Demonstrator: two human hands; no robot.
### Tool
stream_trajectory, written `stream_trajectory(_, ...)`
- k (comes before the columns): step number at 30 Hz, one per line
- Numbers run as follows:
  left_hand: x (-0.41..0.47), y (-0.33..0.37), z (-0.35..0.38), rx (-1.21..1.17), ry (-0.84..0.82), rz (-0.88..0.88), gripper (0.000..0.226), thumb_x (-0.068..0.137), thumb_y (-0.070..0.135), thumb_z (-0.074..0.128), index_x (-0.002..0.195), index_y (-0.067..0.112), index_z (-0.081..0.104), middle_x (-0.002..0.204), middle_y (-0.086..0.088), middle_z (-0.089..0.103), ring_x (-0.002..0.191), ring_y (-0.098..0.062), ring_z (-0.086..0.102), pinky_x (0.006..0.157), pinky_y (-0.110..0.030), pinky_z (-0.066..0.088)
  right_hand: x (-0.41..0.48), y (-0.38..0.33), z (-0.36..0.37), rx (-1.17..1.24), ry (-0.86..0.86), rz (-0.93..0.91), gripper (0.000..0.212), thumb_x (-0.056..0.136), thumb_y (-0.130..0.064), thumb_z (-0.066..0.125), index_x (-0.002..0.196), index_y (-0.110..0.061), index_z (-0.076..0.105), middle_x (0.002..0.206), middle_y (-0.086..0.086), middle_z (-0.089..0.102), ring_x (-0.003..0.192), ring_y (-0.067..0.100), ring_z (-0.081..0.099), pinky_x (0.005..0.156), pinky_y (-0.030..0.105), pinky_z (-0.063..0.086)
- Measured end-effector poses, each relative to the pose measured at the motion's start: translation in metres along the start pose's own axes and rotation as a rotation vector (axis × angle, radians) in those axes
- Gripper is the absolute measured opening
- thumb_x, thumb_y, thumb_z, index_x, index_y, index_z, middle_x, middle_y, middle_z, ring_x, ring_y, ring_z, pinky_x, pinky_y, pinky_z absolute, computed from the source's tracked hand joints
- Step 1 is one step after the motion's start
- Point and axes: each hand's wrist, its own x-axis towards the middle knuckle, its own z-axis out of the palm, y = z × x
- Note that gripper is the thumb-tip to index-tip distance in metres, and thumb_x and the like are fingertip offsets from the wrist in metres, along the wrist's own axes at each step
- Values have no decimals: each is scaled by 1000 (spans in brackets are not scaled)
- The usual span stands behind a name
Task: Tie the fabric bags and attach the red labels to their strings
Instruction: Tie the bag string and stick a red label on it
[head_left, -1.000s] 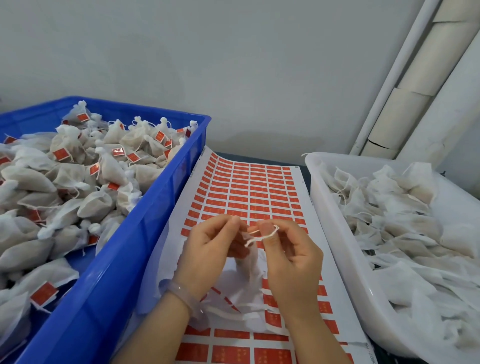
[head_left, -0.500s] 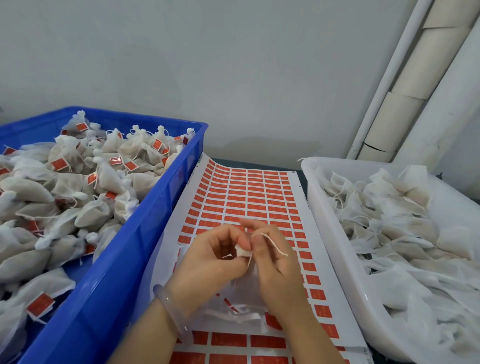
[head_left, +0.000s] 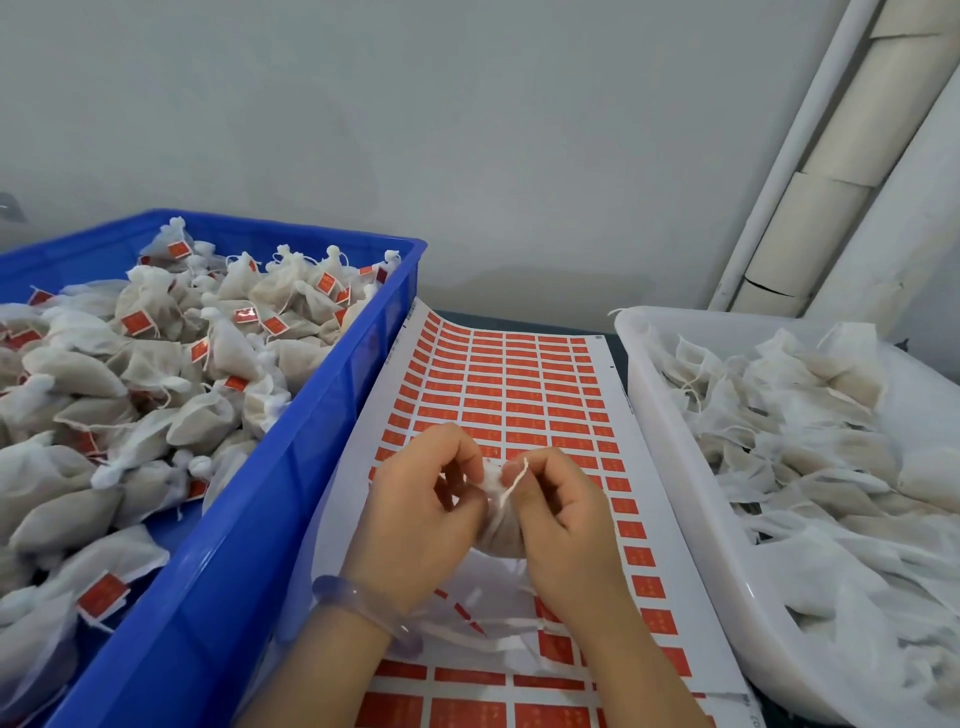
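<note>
The small fabric bag (head_left: 497, 527) is between my two hands, just above the sheet of red labels (head_left: 519, 384), with its neck gathered and turned up. My right hand (head_left: 566, 525) pinches the white string (head_left: 518, 475) at the neck. My left hand (head_left: 415, 519) curls its fingers on the other side of the neck, so the two hands almost touch. I judge this is the tying step, and I see no label on this bag yet. The next move, I think, needs a firm pull to close the knot, then one label peeled from the sheet and folded over the string. At my left the blue crate (head_left: 291, 467) holds finished bags (head_left: 171, 364); at my right the white tray (head_left: 675, 467) holds untied bags (head_left: 810, 441).
</note>
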Motion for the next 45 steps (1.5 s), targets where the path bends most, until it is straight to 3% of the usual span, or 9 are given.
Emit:
stream_trajectory(8, 1, 9, -6, 82, -71, -71, 38, 79, 8, 68, 56, 36, 56, 55, 19, 55, 60, 4, 56, 65, -10, 44, 0, 4, 5, -22, 119, 8, 22, 95, -18, 48, 80, -32, 56, 79, -26, 60, 80, -4, 57, 63, 4, 44)
stream_trajectory(15, 0, 4, 0, 231, -8, 36, 13, 83, 6, 63, 86, 11, 75, 85, -3, 70, 82, -19, 62, 72, -14, 38, -3, 3, 8, -113, 169, -137, 12, 92, -34, 51, 82, -34, 56, 76, -17, 61, 80, 2, 58, 67, 7, 46)
stream_trajectory(18, -3, 3, 4, 245, -48, -89, 18, 89, 22, 61, 104, 24, 69, 95, 16, 54, 87, -6, 54, 73, -4, 38, -4, 4, 9, -135, 160, -173, 9, 88, -29, 50, 84, -28, 58, 79, -17, 60, 82, 3, 58, 69, 8, 46)
stream_trajectory(21, -6, 6, 9, -65, -216, -283, 20, 94, 18, 51, 88, 31, 64, 80, 22, 51, 74, 3, 56, 60, -1, 40, -5, 3, 6, -131, 161, -192, 9, 87, -26, 50, 84, -28, 58, 79, -17, 60, 81, 2, 58, 68, 8, 46)
stream_trajectory(24, -3, 10, 6, -679, -189, -600, 23, 92, 21, 54, 79, 3, 59, 65, -5, 49, 51, -9, 46, 48, -14, 37, -7, -1, 6, -109, 141, -250, 10, 90, -28, 54, 86, -25, 62, 80, -16, 62, 81, 2, 59, 67, 6, 45)
stream_trajectory(27, -3, 9, 4, -841, -181, -635, 42, 68, 47, 67, 82, 9, 71, 70, -9, 62, 58, -17, 55, 54, -24, 47, -10, -2, 10, -98, 87, -291, 11, 91, -25, 55, 89, -20, 65, 83, -13, 65, 81, 3, 61, 68, 8, 47)
stream_trajectory(31, -5, 5, 8, -987, -104, -709, 18, 72, 26, 68, 82, 12, 74, 86, -10, 72, 85, -27, 68, 74, -36, 55, -11, -5, 7, -24, 74, -271, 8, 86, -31, 58, 85, -32, 65, 78, -16, 67, 78, 2, 63, 66, 8, 48)
stream_trajectory(37, -4, 3, 8, -699, -228, -438, 16, 87, 14, 57, 86, 1, 67, 62, -5, 61, 55, -13, 58, 53, -21, 50, -7, -4, 0, 70, 184, -78, 7, 81, -39, 58, 77, -37, 62, 79, -20, 65, 78, 2, 63, 61, 7, 48)
stream_trajectory(45, -12, 7, 14, -584, -196, -263, 11, 88, 15, 57, 83, 6, 62, 59, 6, 60, 54, -7, 57, 52, -17, 47, -7, -4, 0, 251, 193, 83, 18, 73, -45, 54, 72, -31, 65, 71, -16, 67, 74, 4, 65, 58, 11, 51)
